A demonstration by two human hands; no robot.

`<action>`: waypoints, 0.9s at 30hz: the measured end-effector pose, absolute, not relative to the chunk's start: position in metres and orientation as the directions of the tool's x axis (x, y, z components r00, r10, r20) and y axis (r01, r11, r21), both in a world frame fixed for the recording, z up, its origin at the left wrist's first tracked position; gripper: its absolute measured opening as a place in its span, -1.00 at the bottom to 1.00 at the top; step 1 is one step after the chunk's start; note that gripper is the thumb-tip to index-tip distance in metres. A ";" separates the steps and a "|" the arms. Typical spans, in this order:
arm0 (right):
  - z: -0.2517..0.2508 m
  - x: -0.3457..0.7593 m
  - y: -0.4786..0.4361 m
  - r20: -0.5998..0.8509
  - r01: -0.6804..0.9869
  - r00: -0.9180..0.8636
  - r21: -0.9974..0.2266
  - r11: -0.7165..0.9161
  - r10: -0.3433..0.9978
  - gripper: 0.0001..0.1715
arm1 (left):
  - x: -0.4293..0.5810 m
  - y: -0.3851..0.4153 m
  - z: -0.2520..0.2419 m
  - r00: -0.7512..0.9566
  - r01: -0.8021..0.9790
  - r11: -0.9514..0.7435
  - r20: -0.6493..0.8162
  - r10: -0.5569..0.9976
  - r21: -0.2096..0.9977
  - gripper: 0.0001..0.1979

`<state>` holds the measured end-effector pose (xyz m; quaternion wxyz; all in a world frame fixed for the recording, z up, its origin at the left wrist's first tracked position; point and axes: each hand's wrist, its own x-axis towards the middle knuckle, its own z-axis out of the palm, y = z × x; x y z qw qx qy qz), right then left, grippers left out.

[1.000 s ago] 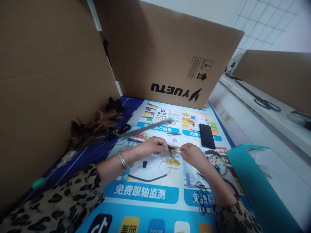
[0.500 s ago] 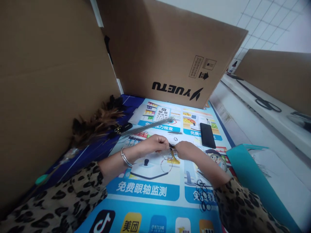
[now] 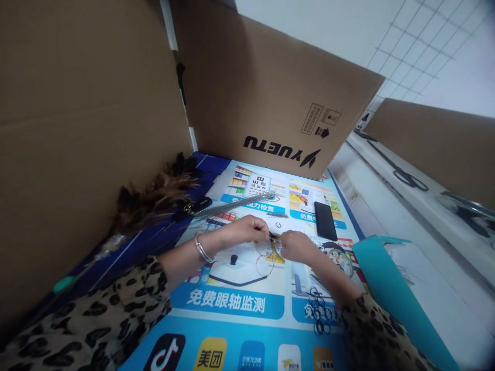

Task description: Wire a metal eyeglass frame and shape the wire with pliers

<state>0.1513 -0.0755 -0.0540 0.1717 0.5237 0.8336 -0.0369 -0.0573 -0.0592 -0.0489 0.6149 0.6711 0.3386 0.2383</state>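
Note:
My left hand (image 3: 247, 230) is closed in a pinch on one end of a small dark strip (image 3: 274, 236). Opposite it, my right hand (image 3: 298, 246) is a closed fist whose fingers grip the strip's other side, by a yellowish part (image 3: 276, 251). Thin wire loops (image 3: 265, 275) show below the pinch; how they join the strip is hard to see. Just beyond my hands lies a small black ring (image 3: 278, 225). Several black rings (image 3: 319, 312) lie in a heap near my right forearm. A bundle of thin grey wires (image 3: 235, 204) stretches across the mat behind my left hand.
A black phone (image 3: 325, 221) lies on the printed mat (image 3: 232, 322). Brown feathers (image 3: 154, 193) rest at the left by a cardboard panel (image 3: 93, 103). Another panel (image 3: 278, 93) stands behind. At the right are a teal folder (image 3: 398, 293) and scissors (image 3: 410, 180) on a ledge.
My right hand is slightly lower and my two hands stay close together on the strip. The view has tilted a little, shifting the objects on the right.

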 end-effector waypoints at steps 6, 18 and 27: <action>-0.053 0.166 -0.076 -0.315 0.895 -0.398 0.072 0.440 0.861 -0.84 | -0.062 -0.056 -0.047 0.651 0.172 -0.064 -0.065 0.757 0.983 -0.86; -0.048 0.148 -0.076 -0.349 0.821 -0.507 0.082 0.565 0.788 -0.74 | -0.063 -0.053 -0.053 0.689 0.141 -0.078 -0.041 0.724 0.987 -0.88; -0.055 0.127 -0.064 -0.416 0.812 -0.484 0.112 0.572 0.770 -0.77 | -0.063 -0.054 -0.056 0.694 0.169 -0.031 -0.097 0.713 0.985 -0.88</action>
